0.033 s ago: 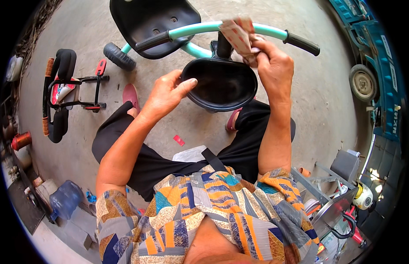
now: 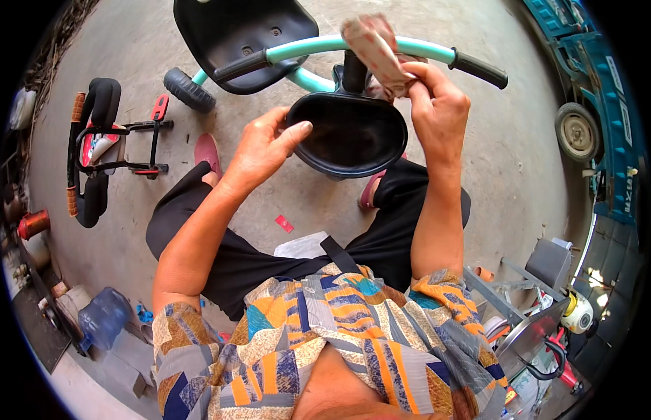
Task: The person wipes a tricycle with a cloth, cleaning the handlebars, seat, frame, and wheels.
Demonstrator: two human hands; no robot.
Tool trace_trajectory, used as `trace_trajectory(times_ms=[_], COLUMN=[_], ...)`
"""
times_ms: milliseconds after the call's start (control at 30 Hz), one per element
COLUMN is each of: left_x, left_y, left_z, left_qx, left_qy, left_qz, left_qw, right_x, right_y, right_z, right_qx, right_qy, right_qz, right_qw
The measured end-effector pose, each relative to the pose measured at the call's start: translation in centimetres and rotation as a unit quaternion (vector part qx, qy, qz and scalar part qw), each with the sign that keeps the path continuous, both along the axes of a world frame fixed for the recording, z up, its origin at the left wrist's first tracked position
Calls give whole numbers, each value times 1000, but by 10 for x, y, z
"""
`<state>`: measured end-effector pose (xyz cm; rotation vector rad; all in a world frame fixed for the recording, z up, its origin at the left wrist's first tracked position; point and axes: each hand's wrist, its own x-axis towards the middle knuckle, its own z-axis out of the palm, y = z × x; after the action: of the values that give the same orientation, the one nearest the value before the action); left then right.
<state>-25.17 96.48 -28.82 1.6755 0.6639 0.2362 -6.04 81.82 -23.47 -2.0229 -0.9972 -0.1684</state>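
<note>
A child's tricycle stands in front of me, with a mint-green handlebar (image 2: pixel 304 47) ending in black grips. Below the bar sits an oval black plastic basket (image 2: pixel 348 171). My left hand (image 2: pixel 268 148) is closed on the basket's left rim, thumb on the near side and fingers partly hidden behind. A crumpled whitish cloth with red marks (image 2: pixel 376 56) is pinched in my right hand (image 2: pixel 441 105), just right of the steering post. The cloth's upper end lies over the handlebar's middle. Beyond the bar is the tricycle's black seat (image 2: pixel 245 24).
On the concrete floor at left lies a black padded frame (image 2: pixel 101 133) with red parts. A blue vehicle (image 2: pixel 616 140) with a wheel stands at far right. A clear blue water jug (image 2: pixel 110 316) is at lower left, and metal-framed clutter (image 2: pixel 528 336) at lower right.
The cloth's upper end has shifted up and slightly left across the handlebar, and it looks more spread out. My right hand has barely moved; my left hand stays at the rim.
</note>
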Motion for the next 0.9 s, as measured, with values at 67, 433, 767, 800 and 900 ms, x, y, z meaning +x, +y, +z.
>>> trace_trajectory(times_ms=[67,433,767,800,900], left_x=[1,9,12,7,5], left_y=[0,-2,-6,-5,-13], left_z=[6,13,-6,-13,6], left_qx=[30,-228,-397,-397,-372], left_qy=[-57,-88,-157,-128,-69], left_qz=[17,37,183,189,224], left_qw=[998,969,886,889,898], right_x=[-14,-77,-101,-100,-96], right_y=[4,31,15,13,10], right_z=[-4,-30,-27,-24,-20], right_qx=[112,33,-123,-131,-133], right_qy=[-26,-122,-133,-117,-103], right_qz=[48,274,228,231,217], right_qw=[992,953,957,957,962])
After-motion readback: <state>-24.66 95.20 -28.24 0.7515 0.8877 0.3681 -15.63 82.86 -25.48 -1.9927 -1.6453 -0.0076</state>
